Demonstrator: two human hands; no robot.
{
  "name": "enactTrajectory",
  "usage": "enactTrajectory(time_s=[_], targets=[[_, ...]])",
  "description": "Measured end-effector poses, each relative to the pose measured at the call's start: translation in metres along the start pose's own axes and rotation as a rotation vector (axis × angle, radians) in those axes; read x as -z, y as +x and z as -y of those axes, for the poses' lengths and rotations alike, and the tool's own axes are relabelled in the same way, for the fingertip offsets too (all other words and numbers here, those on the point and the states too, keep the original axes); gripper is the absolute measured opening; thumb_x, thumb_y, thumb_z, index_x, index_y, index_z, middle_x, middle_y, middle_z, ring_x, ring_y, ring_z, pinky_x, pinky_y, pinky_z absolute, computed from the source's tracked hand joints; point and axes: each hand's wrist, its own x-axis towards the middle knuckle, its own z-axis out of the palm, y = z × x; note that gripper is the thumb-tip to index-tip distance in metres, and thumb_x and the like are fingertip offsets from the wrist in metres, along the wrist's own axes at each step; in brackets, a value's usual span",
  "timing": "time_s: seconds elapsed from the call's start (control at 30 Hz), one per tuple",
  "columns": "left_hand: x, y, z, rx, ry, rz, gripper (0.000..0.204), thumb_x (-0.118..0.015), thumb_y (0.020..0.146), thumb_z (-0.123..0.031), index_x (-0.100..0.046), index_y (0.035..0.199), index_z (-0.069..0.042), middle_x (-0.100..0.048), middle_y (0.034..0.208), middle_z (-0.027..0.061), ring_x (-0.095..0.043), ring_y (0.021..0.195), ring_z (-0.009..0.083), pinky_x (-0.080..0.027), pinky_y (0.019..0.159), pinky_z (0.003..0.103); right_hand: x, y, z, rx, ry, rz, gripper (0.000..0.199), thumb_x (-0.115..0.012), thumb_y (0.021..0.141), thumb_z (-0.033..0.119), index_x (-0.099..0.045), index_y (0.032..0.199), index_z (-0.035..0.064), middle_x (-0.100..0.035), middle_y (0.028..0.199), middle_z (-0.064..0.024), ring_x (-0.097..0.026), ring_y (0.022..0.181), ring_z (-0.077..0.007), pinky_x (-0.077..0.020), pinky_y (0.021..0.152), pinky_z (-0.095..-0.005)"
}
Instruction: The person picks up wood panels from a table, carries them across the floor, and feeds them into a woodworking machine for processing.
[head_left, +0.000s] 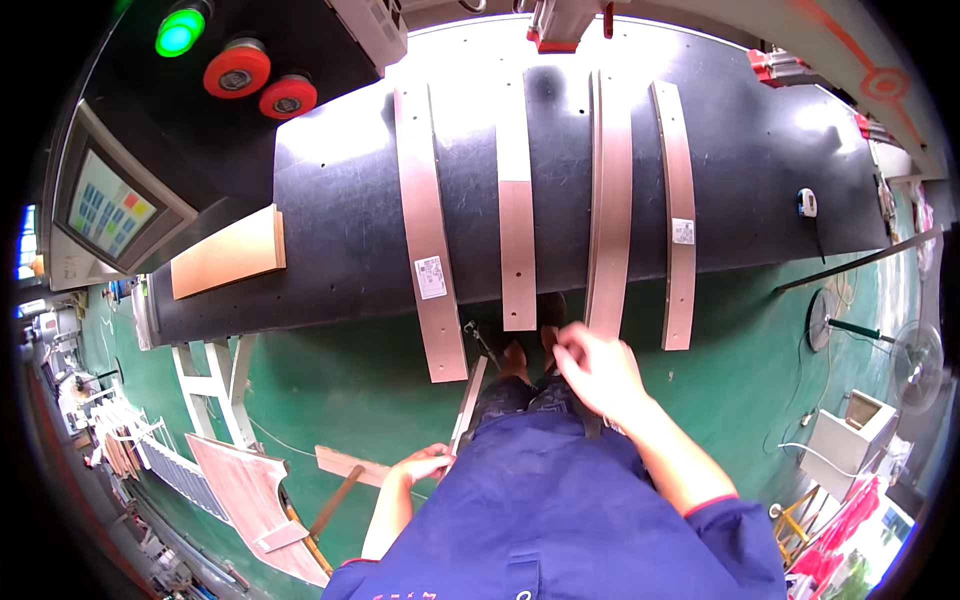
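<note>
Right hand (598, 368) fingers pinch the third strip's (608, 215) near end at six o'clock; left hand (428, 464) grips a thin slat (467, 405); next, lifting needs a steady pull.

Pale pinkish-brown strips (609, 200), black table (340, 220)

The 4 curved strips (517, 210) look like smooth, pale wood veneer, and 2 carry white paper labels (431, 277). They lie on a black, slightly glossy table (340, 220) with a bare wooden block (228, 252) at its left. The near garment (560, 500) is matt blue cloth.
</note>
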Motion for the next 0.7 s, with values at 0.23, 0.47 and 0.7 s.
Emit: enactTrajectory(time_s=[0.23, 0.47, 0.7], targets=[[0.014, 0.001, 0.012, 0.005, -0.132, -0.041, 0.031, -0.071, 0.087, -0.035, -0.057, 0.106, -0.015, -0.064, 0.088, -0.0015, -0.058, 0.079, 0.0103, -0.048, 0.076, 0.026, -0.046, 0.120, 0.044, -0.012, -0.401, -0.272, 0.067, -0.068, 0.084, 0.038, -0.042, 0.126, -0.0069, -0.060, 0.108, -0.0209, -0.064, 0.097, -0.0356, -0.0549, 0.075, -0.0487], [0.010, 0.002, 0.031, -0.096, -0.323, -0.061, 0.034, -0.071, 0.086, -0.036, -0.058, 0.110, -0.016, -0.066, 0.095, 0.0000, -0.061, 0.090, 0.0134, -0.047, 0.084, 0.030, -0.043, 0.134, 0.039, -0.097, -0.309, -0.253, 0.067, -0.075, 0.074, 0.035, -0.044, 0.118, -0.0045, -0.058, 0.108, -0.0204, -0.065, 0.095, -0.0355, -0.0566, 0.074, -0.0471], [0.026, -0.012, 0.002, -0.096, -0.149, -0.056, 0.040, -0.071, 0.083, -0.040, -0.059, 0.113, -0.017, -0.066, 0.099, -0.0008, -0.060, 0.095, 0.0136, -0.047, 0.086, 0.033, 0.037, 0.067, 0.037, -0.082, -0.395, -0.287, 0.062, -0.075, 0.069, 0.025, -0.045, 0.117, -0.0007, -0.060, 0.108, -0.0229, -0.065, 0.097, -0.0409, -0.0541, 0.083, -0.0492]])
